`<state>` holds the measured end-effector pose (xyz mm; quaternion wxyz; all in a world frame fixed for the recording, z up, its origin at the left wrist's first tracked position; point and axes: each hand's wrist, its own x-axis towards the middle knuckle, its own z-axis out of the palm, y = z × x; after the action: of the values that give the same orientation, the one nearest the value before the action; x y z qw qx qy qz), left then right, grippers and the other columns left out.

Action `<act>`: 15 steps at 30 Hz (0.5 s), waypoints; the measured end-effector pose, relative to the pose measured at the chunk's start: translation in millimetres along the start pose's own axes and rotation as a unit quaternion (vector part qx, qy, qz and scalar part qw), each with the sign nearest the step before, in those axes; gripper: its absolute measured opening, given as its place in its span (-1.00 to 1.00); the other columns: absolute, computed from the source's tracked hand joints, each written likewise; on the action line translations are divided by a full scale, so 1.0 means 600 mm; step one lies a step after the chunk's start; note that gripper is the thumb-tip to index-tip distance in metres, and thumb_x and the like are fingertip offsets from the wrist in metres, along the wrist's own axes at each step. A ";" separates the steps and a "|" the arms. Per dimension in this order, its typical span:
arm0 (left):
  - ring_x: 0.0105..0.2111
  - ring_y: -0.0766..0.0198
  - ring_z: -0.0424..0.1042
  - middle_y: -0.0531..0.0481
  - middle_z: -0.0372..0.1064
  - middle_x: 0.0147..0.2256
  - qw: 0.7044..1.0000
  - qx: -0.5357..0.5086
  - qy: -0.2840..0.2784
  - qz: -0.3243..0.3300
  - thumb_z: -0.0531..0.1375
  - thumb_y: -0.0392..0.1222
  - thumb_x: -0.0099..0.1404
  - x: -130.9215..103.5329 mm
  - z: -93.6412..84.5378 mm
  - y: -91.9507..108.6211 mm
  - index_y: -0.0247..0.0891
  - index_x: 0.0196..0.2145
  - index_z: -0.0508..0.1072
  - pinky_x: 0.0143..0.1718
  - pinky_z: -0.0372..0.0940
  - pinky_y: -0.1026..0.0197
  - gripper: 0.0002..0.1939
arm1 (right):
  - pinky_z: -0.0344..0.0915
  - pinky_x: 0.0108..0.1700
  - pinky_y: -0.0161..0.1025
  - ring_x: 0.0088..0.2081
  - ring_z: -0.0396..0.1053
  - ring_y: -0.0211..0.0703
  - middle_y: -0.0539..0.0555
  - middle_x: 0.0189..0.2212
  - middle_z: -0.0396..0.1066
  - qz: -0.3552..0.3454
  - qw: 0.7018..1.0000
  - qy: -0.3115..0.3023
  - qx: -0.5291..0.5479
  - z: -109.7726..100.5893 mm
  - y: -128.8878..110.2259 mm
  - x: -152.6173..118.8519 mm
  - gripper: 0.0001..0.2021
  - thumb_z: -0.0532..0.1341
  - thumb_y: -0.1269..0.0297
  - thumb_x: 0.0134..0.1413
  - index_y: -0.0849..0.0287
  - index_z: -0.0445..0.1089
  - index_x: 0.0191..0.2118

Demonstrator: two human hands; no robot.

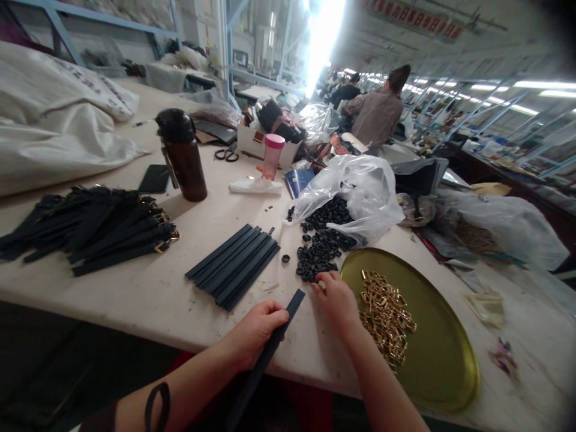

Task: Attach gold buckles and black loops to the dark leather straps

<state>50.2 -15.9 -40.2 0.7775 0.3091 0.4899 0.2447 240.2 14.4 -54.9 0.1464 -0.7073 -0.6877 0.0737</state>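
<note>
At bottom center, one left hand point(265, 333) grips one dark strap point(270, 354); one right hand point(335, 300), its grip's closure unclear, meets the loops point(317, 258), too many to count, right of center on the desk point(157, 300).

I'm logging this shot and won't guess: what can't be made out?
Head view:
Whether the right hand holds anything: its fingers hide it.
Held strap's lower end: shadow, bottom edge.
How many black rings: they overlap, plastic bag covers some.
Banner wording: blurred.
</note>
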 end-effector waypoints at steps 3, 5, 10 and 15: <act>-0.70 0.43 0.12 0.19 0.14 -0.70 1.000 0.015 -0.001 -0.006 0.09 -0.19 0.04 -0.005 -0.004 0.000 -0.23 -0.53 0.21 -0.70 -0.03 0.39 -0.90 | 0.13 -0.30 -0.27 -0.35 0.27 -0.16 0.11 -0.33 0.32 -0.028 0.999 -0.001 -0.030 0.016 -0.001 0.009 -0.84 0.05 0.37 0.08 0.19 0.36 -0.41; -0.68 0.42 0.17 0.17 0.18 -0.68 1.000 0.028 -0.001 -0.004 0.08 -0.18 0.04 -0.008 -0.005 0.002 -0.24 -0.52 0.22 -0.69 0.01 0.40 -0.90 | 0.13 -0.28 -0.26 -0.34 0.26 -0.16 0.11 -0.36 0.32 -0.037 0.999 0.016 0.032 0.019 -0.003 -0.002 -0.84 0.05 0.37 0.07 0.20 0.34 -0.44; -0.61 0.39 0.30 0.08 0.34 -0.54 0.998 0.053 -0.034 0.022 0.04 -0.25 0.05 -0.013 0.003 0.005 -0.26 -0.44 0.22 -0.60 0.15 0.37 -0.94 | 0.20 -0.35 -0.26 -0.45 0.25 -0.23 0.00 -0.47 0.30 0.096 0.878 -0.006 0.470 0.010 -0.030 -0.055 -0.78 0.17 0.14 -0.01 0.18 0.31 -0.29; -0.74 0.44 0.09 0.17 0.18 -0.67 0.971 0.187 -0.029 0.144 0.00 -0.04 0.18 -0.011 0.005 0.003 -0.25 -0.50 0.24 -0.69 -0.01 0.37 -0.76 | 0.25 -0.35 -0.28 -0.50 0.25 -0.32 -0.02 -0.46 0.35 0.237 0.659 -0.062 0.712 0.010 -0.065 -0.095 -0.64 0.30 0.04 -0.20 0.17 0.39 -0.29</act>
<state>50.4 -20.1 -33.9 0.6763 0.5233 0.4549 0.2486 198.9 -41.4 -54.1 0.5396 -0.5199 -0.2421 0.6163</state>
